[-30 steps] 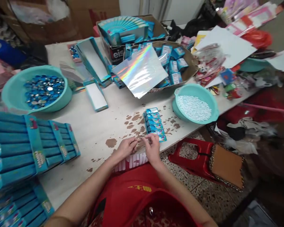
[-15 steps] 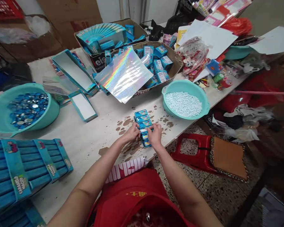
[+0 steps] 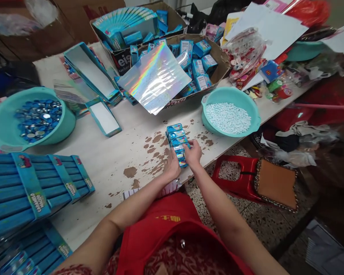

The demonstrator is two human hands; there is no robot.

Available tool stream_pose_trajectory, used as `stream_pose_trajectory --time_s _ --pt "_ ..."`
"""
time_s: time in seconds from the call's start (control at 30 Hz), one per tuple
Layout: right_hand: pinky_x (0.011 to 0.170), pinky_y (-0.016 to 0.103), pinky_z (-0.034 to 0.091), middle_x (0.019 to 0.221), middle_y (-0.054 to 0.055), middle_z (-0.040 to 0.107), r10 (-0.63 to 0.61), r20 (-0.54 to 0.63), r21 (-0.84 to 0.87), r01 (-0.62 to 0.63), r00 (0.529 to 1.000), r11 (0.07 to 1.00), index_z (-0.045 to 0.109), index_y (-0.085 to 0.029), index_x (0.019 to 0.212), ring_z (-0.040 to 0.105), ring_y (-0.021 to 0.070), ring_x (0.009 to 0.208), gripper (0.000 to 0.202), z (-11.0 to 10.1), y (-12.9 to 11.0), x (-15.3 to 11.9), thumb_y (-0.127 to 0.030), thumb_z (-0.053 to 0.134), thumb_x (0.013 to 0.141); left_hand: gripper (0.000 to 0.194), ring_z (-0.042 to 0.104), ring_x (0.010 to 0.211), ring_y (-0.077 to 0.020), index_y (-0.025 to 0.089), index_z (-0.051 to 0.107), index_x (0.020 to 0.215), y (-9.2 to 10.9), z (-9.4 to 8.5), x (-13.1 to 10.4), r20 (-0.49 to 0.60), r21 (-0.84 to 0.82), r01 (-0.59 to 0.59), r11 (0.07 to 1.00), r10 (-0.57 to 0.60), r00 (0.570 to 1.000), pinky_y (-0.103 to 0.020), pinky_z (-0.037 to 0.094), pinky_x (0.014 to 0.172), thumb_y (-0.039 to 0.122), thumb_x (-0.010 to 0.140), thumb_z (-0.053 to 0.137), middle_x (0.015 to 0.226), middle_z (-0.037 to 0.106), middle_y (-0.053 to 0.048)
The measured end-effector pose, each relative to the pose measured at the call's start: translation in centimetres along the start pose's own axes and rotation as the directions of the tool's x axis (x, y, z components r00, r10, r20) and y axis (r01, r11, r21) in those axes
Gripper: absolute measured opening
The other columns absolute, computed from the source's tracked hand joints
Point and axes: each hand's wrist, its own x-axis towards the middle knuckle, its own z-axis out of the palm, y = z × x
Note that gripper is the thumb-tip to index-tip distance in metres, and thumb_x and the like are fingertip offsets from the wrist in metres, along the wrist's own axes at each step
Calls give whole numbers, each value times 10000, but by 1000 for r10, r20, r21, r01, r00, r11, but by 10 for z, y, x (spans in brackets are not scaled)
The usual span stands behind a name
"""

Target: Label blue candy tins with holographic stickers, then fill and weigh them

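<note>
A row of small blue boxes with round marks on top stands on the worn white table, near its front edge. My left hand lies along the row's lower left side, fingers pressed together against the boxes. From the right, my right hand grips one of the nearer boxes, its fingers curled over the top. Some of the nearer boxes show shiny rainbow-coloured faces. My hands partly hide the near end of the row.
A turquoise basin of small white pieces stands right; another basin of blue and silver discs stands left. Blue display boxes are stacked front left. Behind are a holographic sheet and a carton of blue boxes. A red stool stands right.
My left hand has gone from pinching at the row's left side to lying flatter along its near left side. My right hand stays at the row's right. The view has shifted slightly.
</note>
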Motion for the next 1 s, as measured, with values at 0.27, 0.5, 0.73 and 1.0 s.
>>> stream_pose_trajectory --time_s 0.27,0.5,0.73,1.0 --pt "857 360 457 1142 144 589 46 -126 269 -10 991 963 544 -142 1104 574 204 963 421 -40 20 -60 -431 538 798 513 480 1220 -302 159 525 1268 -58 -94 -54 144 329 15 944 -65 987 -403 376 983 466 867 434 1337 527 -151" --pt "706 361 539 1014 106 628 115 344 209 -196 932 958 621 -177 1067 617 215 856 432 -16 84 -176 -386 626 689 282 624 792 -248 204 624 745 -90 -70 -109 226 542 58 838 -212 951 -294 386 677 345 867 413 778 676 -92" --pt "855 427 490 1077 100 653 3 435 131 -66 900 989 645 -196 1071 606 239 965 402 -14 83 -177 -329 607 693 259 530 654 -184 189 552 624 -100 -91 -89 245 424 46 904 -164 956 -260 299 581 328 817 449 638 583 -33" --pt "636 334 497 651 3 622 144 483 184 -261 864 948 583 -184 752 567 170 609 383 -21 56 -161 -443 759 533 253 423 553 -145 183 504 526 -100 -109 -89 223 337 83 938 -165 961 -267 244 554 294 754 488 508 467 2"
